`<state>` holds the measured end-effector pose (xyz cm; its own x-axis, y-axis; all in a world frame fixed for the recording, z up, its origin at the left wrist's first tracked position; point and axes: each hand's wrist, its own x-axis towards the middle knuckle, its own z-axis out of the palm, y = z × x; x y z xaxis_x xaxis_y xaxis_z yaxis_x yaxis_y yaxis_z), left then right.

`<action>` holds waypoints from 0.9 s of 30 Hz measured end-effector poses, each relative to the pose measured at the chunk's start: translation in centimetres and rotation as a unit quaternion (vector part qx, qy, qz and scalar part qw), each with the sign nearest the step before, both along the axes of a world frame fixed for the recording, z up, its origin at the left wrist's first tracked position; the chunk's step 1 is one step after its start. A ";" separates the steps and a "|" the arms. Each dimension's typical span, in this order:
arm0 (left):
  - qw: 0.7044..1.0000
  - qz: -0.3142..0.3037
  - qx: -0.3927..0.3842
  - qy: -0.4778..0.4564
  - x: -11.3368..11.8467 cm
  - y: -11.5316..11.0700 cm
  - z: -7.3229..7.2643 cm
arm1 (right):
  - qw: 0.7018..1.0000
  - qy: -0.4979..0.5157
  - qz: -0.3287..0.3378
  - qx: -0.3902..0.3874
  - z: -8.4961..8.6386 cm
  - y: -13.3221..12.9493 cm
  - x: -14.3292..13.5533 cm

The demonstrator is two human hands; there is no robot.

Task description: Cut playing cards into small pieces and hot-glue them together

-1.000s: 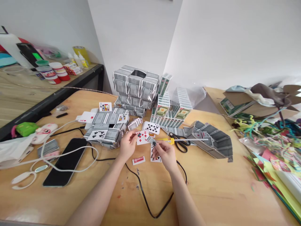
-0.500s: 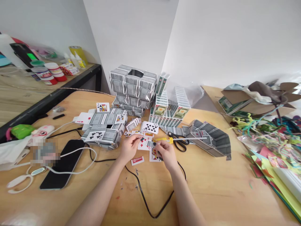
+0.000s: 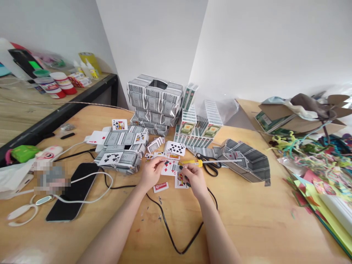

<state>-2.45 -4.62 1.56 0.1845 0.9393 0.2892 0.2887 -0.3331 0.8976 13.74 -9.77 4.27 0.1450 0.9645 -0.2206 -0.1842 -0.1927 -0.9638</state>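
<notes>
My left hand (image 3: 152,173) has its fingertips pinched at the upper left edge of a red diamond playing card (image 3: 168,170). Facing it, my right hand (image 3: 195,179) pinches a small grey-backed playing card (image 3: 176,169), largely hidden by the fingers. Below these fingers a face card (image 3: 180,180) lies on the table. A yellow glue gun (image 3: 196,162) with a long white stick lies right behind my right hand, its lower part hidden. Spade card (image 3: 175,148) and a red poker card (image 3: 160,187) lie close by.
Folded-card blocks (image 3: 155,93) are stacked at the back, beside more card blocks (image 3: 121,150) on the left. Black scissors (image 3: 211,168) and an angled card piece (image 3: 244,161) sit to the right. A black cable (image 3: 170,234) loops in front; a phone (image 3: 73,192) lies left.
The small grey card between my hands shows less and has tilted slightly. Both hands stay nearly where they were; the view has shifted a little.
</notes>
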 end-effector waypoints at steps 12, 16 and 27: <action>1.000 -0.023 -0.002 -0.008 0.0 -0.1 -0.1 | 0.999 0.031 -0.018 -0.027 -0.4 0.1 0.2; 0.998 -0.045 -0.030 -0.033 -0.1 -0.1 0.0 | 0.999 0.030 -0.015 -0.026 0.0 0.1 0.1; 0.935 -0.182 -0.202 -0.227 -0.2 0.4 0.5 | 0.976 -0.206 -0.011 0.065 -0.5 -0.4 0.3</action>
